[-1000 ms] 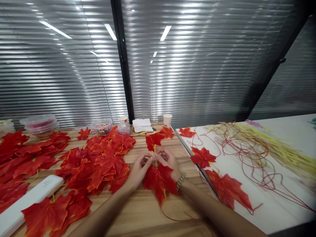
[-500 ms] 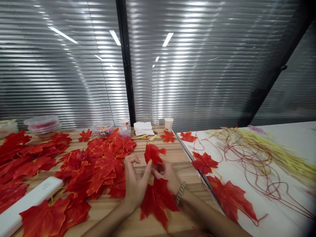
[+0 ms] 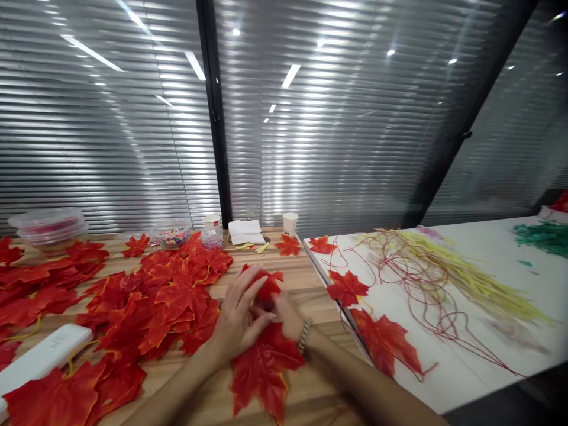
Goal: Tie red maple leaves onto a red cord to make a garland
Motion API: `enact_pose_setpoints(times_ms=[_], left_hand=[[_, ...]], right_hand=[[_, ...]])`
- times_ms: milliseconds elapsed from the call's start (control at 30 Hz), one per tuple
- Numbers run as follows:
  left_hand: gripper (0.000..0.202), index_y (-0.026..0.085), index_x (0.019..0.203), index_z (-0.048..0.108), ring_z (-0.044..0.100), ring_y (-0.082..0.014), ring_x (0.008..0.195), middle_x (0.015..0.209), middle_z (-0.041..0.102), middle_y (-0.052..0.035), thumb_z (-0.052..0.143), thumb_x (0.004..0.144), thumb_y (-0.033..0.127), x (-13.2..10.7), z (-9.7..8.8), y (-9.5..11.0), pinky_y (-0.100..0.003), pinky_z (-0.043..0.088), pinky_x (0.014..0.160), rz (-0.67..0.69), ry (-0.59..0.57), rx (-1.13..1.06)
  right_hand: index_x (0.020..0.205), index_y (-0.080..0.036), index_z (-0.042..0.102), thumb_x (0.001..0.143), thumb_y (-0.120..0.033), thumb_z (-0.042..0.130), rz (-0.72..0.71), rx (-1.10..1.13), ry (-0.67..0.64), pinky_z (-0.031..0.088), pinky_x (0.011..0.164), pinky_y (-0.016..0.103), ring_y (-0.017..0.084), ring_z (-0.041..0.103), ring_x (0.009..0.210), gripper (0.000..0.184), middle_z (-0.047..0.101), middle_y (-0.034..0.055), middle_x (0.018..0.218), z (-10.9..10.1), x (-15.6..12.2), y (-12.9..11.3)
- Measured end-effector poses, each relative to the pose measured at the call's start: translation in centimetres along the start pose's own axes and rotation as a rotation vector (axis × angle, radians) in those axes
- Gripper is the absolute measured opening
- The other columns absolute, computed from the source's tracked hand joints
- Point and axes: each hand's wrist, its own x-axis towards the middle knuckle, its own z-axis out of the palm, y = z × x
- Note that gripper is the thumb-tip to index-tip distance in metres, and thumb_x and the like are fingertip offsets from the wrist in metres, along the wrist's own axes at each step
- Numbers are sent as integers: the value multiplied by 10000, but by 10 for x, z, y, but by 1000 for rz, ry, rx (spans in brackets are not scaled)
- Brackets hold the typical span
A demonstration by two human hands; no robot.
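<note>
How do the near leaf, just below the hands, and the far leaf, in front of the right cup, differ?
The near leaf appears larger than the far leaf, though closer.
The near leaf is deeper red; the far leaf, more orange.
The left hand partly covers the near leaf; the far leaf shows whole.
Both have pointed lobes.

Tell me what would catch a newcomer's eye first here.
Probably the heap of red maple-shaped leaves, spread over the wooden table on the left. Next, near the middle, the left hand and right hand close together, a large red leaf showing just below them. On the white surface to the right, a tangle of thin red cord lies beside and over yellow strands.
</note>
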Motion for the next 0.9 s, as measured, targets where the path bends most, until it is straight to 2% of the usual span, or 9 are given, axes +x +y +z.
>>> enact_pose_setpoints(times_ms=[100,167,200,333,433,567,733,900], left_hand=[[613,246,1326,280,366,-235,1222,1306,434,-104,531,774,151,-1,-2,1,-458,180,1050,214,-202,54],[562,210,1318,292,388,-217,1208,1290,454,-112,488,796,138,-4,2,2,-444,209,1047,246,-295,50],[538,193,1308,303,387,-214,1208,1289,453,-118,477,802,141,-5,5,1,-445,225,1041,242,-304,50],[509,170,1262,339,391,-216,1193,1262,471,-129,524,789,215,-7,10,-3,-442,288,1007,149,-263,91],[566,177,1251,339,397,-221,1179,1254,471,-125,581,746,265,-5,9,-6,-433,301,999,80,-268,122],[603,187,1271,320,356,-219,1206,1283,441,-107,538,711,131,-4,13,-11,-443,257,1020,59,-287,190],[658,159,1300,282,425,-213,1124,1222,486,-109,470,681,43,-8,19,-19,-437,267,1000,-102,-249,276],[531,176,1235,383,518,-212,952,1074,575,-91,442,721,52,-8,15,-25,-381,397,828,-170,-210,299]], right_hand=[[577,-195,516,756,-195,474,0,-109,-50,418,530,236,140,469,571,184,528,12,564,4,2,8],[561,-194,518,703,-156,513,-19,-163,-62,435,601,260,163,491,641,147,560,30,598,7,3,12],[565,-189,525,678,-140,527,-3,-169,-60,438,627,272,173,498,664,123,573,38,615,8,3,12],[695,-143,573,731,-156,471,114,-114,7,434,565,255,160,512,634,109,592,41,650,6,2,7],[760,-127,577,760,-204,462,168,100,104,412,501,222,130,511,579,138,590,28,648,3,2,6],[743,-125,562,709,-182,525,233,271,210,407,503,212,118,515,569,77,584,16,646,2,2,6],[691,-143,542,721,-174,537,177,342,136,426,569,236,122,541,591,44,578,7,638,-2,2,-7],[696,-151,541,735,-270,588,191,584,79,428,579,243,109,542,567,133,568,-10,616,-13,5,-18]])
